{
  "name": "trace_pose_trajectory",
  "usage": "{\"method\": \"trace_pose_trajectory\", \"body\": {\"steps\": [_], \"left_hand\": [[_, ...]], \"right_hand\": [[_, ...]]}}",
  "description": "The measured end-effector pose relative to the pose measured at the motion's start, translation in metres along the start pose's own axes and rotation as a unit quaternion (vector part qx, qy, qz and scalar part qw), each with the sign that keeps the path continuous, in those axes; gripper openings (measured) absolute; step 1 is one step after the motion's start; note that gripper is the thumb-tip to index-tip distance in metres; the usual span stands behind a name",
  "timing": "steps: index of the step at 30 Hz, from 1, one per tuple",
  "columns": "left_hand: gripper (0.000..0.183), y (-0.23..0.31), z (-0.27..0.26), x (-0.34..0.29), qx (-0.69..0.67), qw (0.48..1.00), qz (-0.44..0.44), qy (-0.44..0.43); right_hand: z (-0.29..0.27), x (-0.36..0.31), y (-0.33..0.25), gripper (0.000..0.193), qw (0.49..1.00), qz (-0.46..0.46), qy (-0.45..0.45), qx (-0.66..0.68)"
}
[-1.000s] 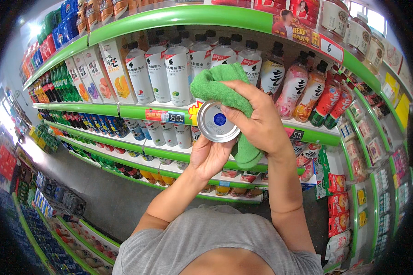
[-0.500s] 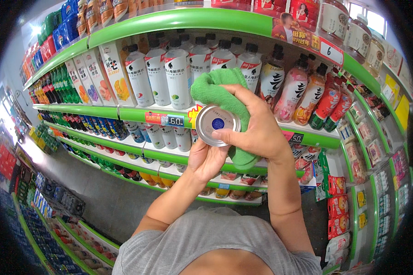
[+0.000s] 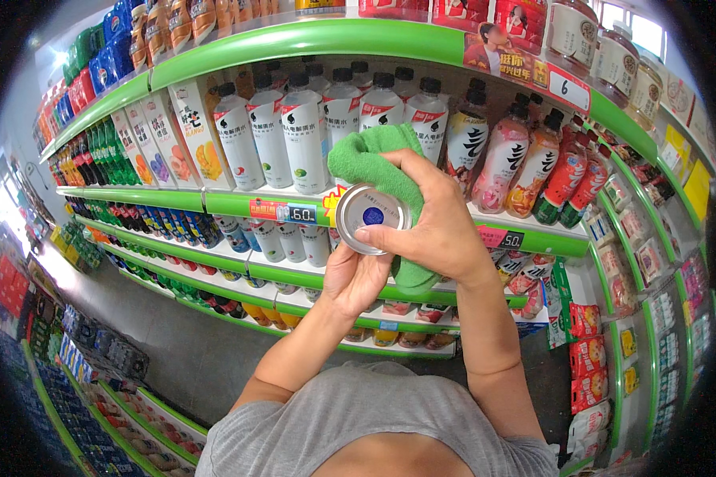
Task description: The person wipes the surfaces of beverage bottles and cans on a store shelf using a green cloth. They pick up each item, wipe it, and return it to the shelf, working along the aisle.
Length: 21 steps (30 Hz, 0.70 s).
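Note:
A metal can (image 3: 390, 208) is held up in front of the shelf, its round silver end with a blue printed dot facing me. My left hand (image 3: 352, 280) grips it from below, fingers mostly hidden behind it. A folded green cloth (image 3: 374, 153) is in my right hand (image 3: 441, 226), bunched against the can's right side and spreading above and below it. The right thumb presses on the silver end near its lower rim. The rest of the can's body is out of sight behind its end and the cloth.
White bottles with black caps (image 3: 298, 135) stand in a row on the green-edged shelf (image 3: 239, 201) beyond my hands. Tall cartons (image 3: 195, 131) are to their left, pink and orange bottles (image 3: 501, 167) to the right. Snack packets (image 3: 587, 358) hang at the right.
Both hands, the can and the cloth have shifted slightly left in the picture. The grip looks the same, with the right thumb still on the can's end.

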<state>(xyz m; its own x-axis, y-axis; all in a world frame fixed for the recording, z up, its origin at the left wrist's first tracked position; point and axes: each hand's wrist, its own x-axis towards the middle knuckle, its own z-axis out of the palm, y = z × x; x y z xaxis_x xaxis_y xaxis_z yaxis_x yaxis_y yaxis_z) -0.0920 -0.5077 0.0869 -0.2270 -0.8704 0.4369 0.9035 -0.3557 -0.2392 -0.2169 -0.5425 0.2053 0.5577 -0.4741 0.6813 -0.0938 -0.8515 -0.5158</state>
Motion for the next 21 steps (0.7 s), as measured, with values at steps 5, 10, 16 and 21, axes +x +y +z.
{"method": "trace_pose_trajectory", "body": {"steps": [5, 10, 16, 21], "left_hand": [[0.038, 0.0, 0.001, 0.0, 0.012, 1.0, 0.004, -0.017], [0.045, -0.002, 0.01, -0.002, 0.102, 0.992, 0.071, -0.017], [0.061, 0.0, 0.027, -0.012, 0.206, 0.976, 0.064, 0.011], [0.066, -0.014, 0.042, -0.01, 0.459, 0.857, 0.22, 0.085]], "right_hand": [[0.004, 0.0, 0.003, 0.054, 0.999, -0.009, 0.017, 0.039], [0.006, -0.006, 0.008, 0.037, 0.997, 0.025, 0.032, 0.073], [0.011, -0.025, 0.007, 0.043, 0.994, -0.103, -0.008, 0.043], [0.01, -0.043, 0.0, 0.043, 0.99, -0.092, -0.053, 0.092]]}}
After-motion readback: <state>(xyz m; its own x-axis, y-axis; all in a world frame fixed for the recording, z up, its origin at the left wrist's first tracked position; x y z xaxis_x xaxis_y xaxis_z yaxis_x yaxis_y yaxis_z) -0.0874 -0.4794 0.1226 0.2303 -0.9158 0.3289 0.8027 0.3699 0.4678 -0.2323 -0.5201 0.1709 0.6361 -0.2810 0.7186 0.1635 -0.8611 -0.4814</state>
